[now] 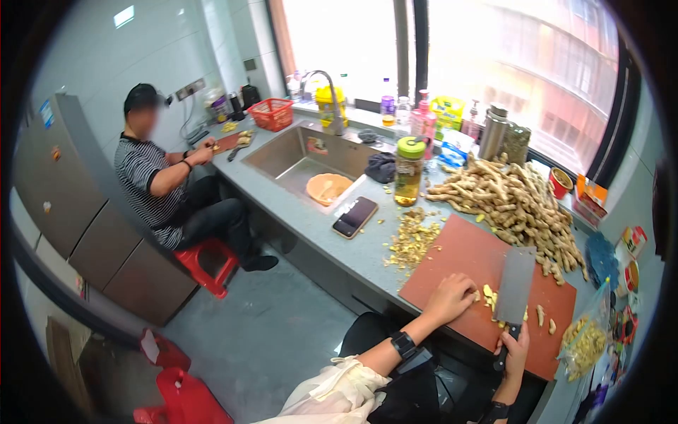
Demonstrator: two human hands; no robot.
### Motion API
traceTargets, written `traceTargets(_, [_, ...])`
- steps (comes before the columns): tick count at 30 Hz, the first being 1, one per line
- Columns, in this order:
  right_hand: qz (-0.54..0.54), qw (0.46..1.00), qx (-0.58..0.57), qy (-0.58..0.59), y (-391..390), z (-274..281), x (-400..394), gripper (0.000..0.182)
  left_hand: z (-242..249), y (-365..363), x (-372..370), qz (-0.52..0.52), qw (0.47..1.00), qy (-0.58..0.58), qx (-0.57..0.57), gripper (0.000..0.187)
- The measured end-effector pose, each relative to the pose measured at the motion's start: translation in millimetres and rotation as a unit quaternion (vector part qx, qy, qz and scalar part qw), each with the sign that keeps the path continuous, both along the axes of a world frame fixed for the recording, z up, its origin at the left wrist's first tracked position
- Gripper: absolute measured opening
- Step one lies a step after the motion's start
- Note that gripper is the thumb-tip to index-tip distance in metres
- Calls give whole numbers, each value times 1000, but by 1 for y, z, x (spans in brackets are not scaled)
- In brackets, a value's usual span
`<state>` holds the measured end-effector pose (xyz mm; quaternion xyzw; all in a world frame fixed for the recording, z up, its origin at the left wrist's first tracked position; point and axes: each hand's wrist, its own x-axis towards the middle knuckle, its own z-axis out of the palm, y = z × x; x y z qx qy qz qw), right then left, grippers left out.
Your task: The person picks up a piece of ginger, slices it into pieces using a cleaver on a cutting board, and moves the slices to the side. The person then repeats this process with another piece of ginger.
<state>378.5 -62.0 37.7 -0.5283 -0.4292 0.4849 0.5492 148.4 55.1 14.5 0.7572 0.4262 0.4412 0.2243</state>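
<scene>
So, head view: the cleaver (515, 297) is held by its handle (501, 362) in the right grip (515, 346), wrapped snugly around it. The blade (517, 279) sits beyond that grip, over the reddish cutting board (459, 258), long axis pointed away from the wearer toward the ginger pile (512, 198), tipped slightly right. The left grip (450, 298) is curled by some cut ginger (489, 297); whether anything's pinched can't be told.

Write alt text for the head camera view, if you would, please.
A person's right hand grips a cleaver over a cutting board, left hand beside ginger pieces; a ginger heap lies behind, and another person sits farther off.
</scene>
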Motion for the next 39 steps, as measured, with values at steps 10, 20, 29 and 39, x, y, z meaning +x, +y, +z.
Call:
traceTargets(10, [19, 1000, 24, 8, 3, -4, 1, 40, 2, -2, 0, -9, 999, -28, -25, 14])
traceTargets(20, [5, 1000, 28, 2, 3, -11, 5, 57, 3, -3, 0, -9, 999, -40, -22, 13])
traceTargets(29, [-2, 999, 49, 1, 7, -22, 10, 60, -2, -1, 1, -11, 999, -37, -17, 14])
traceTargets(39, [1, 999, 50, -4, 8, -26, 14, 68, 0, -1, 0, -16, 999, -35, -36, 15])
